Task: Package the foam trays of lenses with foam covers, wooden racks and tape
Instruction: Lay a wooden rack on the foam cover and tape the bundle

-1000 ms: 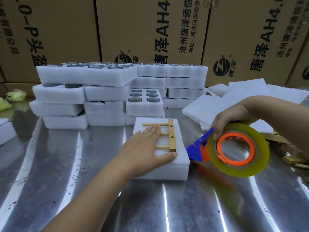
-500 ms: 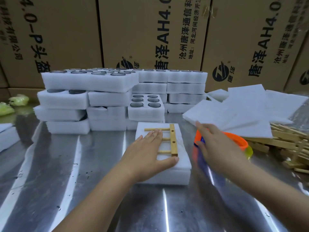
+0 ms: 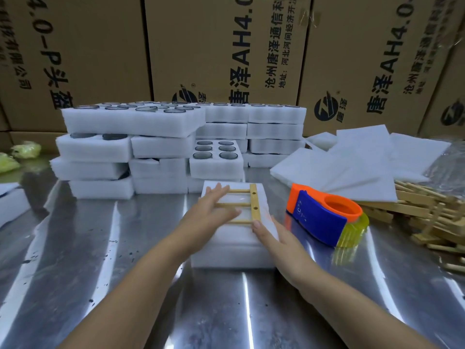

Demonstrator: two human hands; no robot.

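Observation:
A white foam package [image 3: 236,253] lies in the middle of the metal table [image 3: 125,285], with a wooden rack [image 3: 247,205] on top of its foam cover. My left hand [image 3: 208,217] rests flat on the rack's left side, fingers spread. My right hand [image 3: 273,233] lies flat along the package's right edge, fingertips by the rack's near corner. The orange and blue tape dispenser [image 3: 324,217] with yellowish tape lies on the table right of the package, free of either hand. Foam trays of lenses [image 3: 216,157] are stacked behind.
Loose foam covers [image 3: 352,170] are piled at the back right, with a heap of wooden racks [image 3: 427,215] beside them. Cardboard boxes [image 3: 226,51] form a wall behind the stacks. Yellow-green items [image 3: 25,149] lie at the far left.
My right hand set the tape dispenser down on the table to the right, let it go, and moved to the package's right edge. My left hand stayed on the rack.

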